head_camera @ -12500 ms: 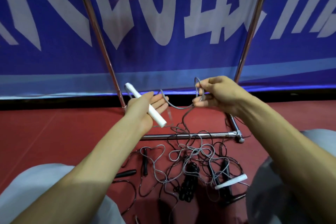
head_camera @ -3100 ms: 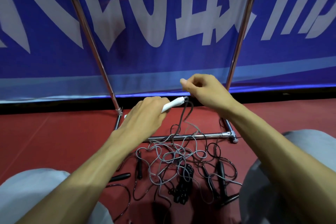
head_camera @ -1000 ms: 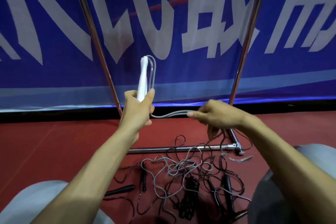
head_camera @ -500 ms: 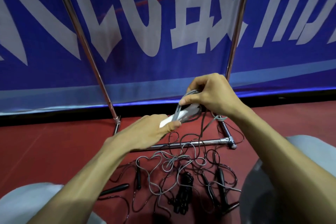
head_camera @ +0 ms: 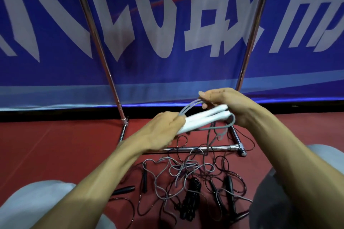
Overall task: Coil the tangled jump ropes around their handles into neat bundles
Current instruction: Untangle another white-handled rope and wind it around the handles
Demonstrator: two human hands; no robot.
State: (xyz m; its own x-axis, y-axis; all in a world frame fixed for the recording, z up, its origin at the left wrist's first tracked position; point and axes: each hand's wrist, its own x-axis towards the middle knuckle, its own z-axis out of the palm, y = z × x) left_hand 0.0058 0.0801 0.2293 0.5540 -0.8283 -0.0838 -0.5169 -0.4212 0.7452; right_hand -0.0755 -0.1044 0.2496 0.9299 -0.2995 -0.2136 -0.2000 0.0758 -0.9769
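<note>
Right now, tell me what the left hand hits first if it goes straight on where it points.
Likely the right hand, at the far end of the white handles the left hand grips, pinching the gray rope.

Left hand (head_camera: 163,128) gripping white handles (head_camera: 204,119), right hand (head_camera: 229,105) pinching grey rope (head_camera: 189,107)

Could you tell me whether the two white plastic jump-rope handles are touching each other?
Touching. The head view shows the white plastic jump-rope handles side by side with no gap, the left hand and right hand gripping opposite ends.
</note>
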